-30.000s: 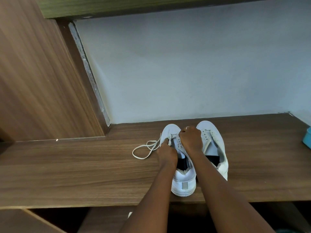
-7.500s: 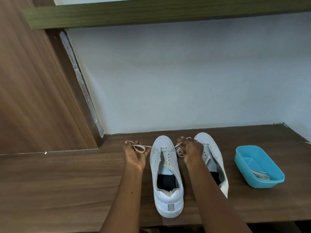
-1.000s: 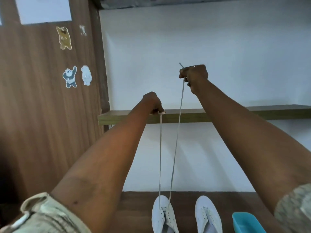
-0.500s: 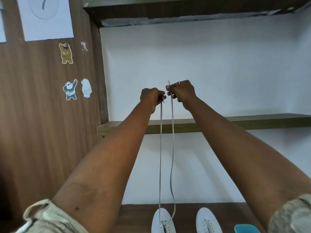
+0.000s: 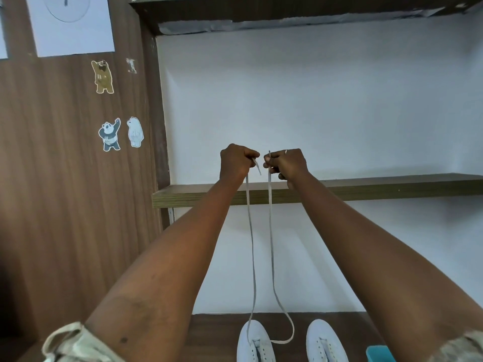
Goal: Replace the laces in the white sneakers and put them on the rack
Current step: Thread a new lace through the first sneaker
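Observation:
Two white sneakers stand toe-forward on the wooden shelf at the bottom edge: the left sneaker (image 5: 254, 343) and the right sneaker (image 5: 325, 342). A white lace (image 5: 271, 231) runs up from the left sneaker in two strands. My left hand (image 5: 236, 160) pinches one lace end and my right hand (image 5: 286, 163) pinches the other, both raised side by side at the same height, well above the shoes. The right strand sags into a loop beside the left sneaker's toe.
A narrow wooden shelf (image 5: 366, 190) crosses behind my hands, with another board (image 5: 287, 11) higher up. A wooden side panel (image 5: 65, 192) with bear stickers (image 5: 111, 134) stands on the left. A blue tub's corner (image 5: 379, 354) shows at bottom right.
My hands have come down and level with each other, close together. The right hand dropped from its higher pull, so the right strand went slack and looped.

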A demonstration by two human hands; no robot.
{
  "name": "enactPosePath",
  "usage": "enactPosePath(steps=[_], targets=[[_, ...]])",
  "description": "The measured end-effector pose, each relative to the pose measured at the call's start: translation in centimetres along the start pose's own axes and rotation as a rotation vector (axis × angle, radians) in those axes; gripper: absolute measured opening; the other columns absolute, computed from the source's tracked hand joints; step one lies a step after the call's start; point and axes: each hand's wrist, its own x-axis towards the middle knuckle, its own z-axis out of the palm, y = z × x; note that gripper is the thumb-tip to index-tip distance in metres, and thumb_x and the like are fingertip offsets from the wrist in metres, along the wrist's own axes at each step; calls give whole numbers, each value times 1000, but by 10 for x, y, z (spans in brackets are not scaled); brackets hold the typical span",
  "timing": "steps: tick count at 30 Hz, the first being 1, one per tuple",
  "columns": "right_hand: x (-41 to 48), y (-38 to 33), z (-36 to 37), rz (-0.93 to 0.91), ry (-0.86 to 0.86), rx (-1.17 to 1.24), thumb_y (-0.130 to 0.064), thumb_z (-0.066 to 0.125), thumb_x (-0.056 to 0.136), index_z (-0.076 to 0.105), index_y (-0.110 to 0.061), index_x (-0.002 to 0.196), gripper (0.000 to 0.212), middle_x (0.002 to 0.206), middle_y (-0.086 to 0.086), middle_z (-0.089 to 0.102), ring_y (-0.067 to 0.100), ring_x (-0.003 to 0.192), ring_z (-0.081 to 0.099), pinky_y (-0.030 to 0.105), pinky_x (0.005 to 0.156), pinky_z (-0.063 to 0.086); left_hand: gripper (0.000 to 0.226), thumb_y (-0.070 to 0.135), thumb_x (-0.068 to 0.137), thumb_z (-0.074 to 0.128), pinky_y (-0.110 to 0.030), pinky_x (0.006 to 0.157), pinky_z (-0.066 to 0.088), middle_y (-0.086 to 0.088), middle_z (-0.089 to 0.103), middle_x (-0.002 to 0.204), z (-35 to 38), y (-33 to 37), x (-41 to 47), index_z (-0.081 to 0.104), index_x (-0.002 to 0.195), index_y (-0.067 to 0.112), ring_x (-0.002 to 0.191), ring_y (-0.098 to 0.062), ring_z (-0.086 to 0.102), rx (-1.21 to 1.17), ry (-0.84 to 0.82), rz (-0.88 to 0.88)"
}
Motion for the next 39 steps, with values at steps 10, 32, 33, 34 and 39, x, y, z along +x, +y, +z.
enactPosePath(steps=[10, 32, 33, 34, 39], targets=[[-11, 34, 8, -23, 24, 81, -8, 71, 82, 71, -4, 103, 21, 86, 6, 67, 9, 65, 57, 17, 59, 41, 13, 24, 86, 67, -31, 75, 55, 0, 73, 84, 17, -30, -16, 75, 92, 16, 65, -14, 65, 33, 21, -120], [-26, 50, 20, 264, 3, 492, 5, 67, 81, 67, -6, 75, 13, 68, 6, 60, 11, 52, 38, 20, 48, 38, 3, 10, 89, 64, -25, 75, 54, -4, 67, 84, 36, -58, -50, 66, 89, 11, 79, -16, 63, -706, -129, -450], [-25, 51, 20, 266, 7, 477, 4, 68, 81, 68, -6, 77, 11, 66, 5, 60, 10, 50, 37, 21, 48, 36, 3, 10, 89, 64, -25, 76, 53, -3, 67, 83, 36, -58, -50, 66, 89, 12, 78, -15, 63, -714, -134, -453], [-25, 52, 20, 269, 9, 470, 3, 69, 81, 69, -7, 78, 10, 63, 2, 60, 9, 48, 36, 21, 47, 34, 3, 10, 88, 64, -26, 77, 53, -2, 66, 82, 35, -59, -49, 66, 89, 12, 78, -14, 62, -714, -139, -454], [-27, 54, 22, 305, -12, 480, 0, 68, 82, 68, -8, 79, 9, 60, 2, 56, 10, 47, 34, 22, 48, 30, 12, 11, 88, 64, -27, 73, 53, -3, 68, 84, 36, -64, -51, 67, 100, 8, 81, -16, 65, -714, -154, -452]])
